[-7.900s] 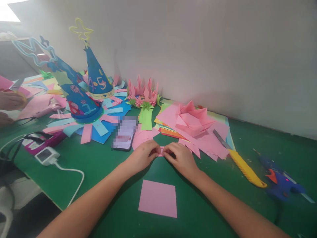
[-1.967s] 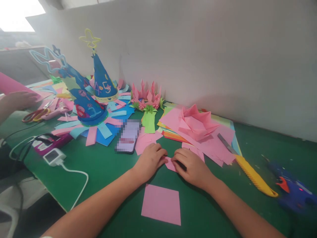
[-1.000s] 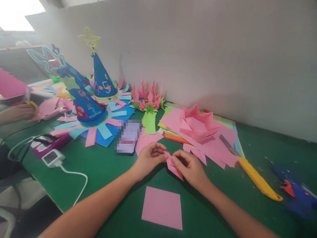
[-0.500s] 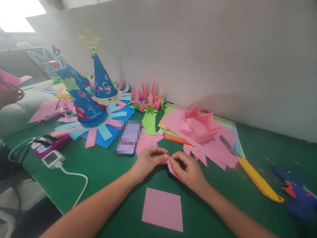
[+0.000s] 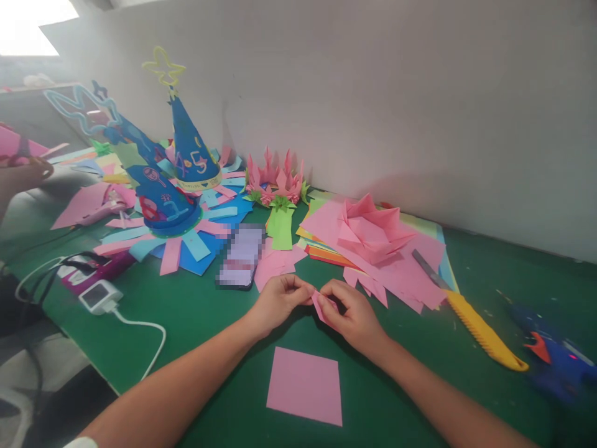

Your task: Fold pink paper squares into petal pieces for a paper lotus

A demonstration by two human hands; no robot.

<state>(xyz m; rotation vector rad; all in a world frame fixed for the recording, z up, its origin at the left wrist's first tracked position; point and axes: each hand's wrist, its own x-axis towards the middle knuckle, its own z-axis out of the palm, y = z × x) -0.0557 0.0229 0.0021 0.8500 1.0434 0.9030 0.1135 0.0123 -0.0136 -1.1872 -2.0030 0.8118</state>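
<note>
A small folded piece of pink paper is held between my two hands, above the green table. My left hand pinches its left tip between thumb and fingers. With thumb and curled fingers, my right hand grips the right side and covers much of it. Nearer to me lies a flat pink paper square. Just beyond my hands are pink paper scraps and a phone with a blurred screen.
A yellow-handled knife and a blue glue gun lie right. A large pink paper flower sits on stacked paper. Behind stand a pink paper crown and blue cone hats. Far left, another person's hand holds scissors and pink paper.
My fingers have shifted slightly on the folded pink paper, and less of it shows below my right thumb. The view has moved a little. The other person's hand at left has come slightly inward.
</note>
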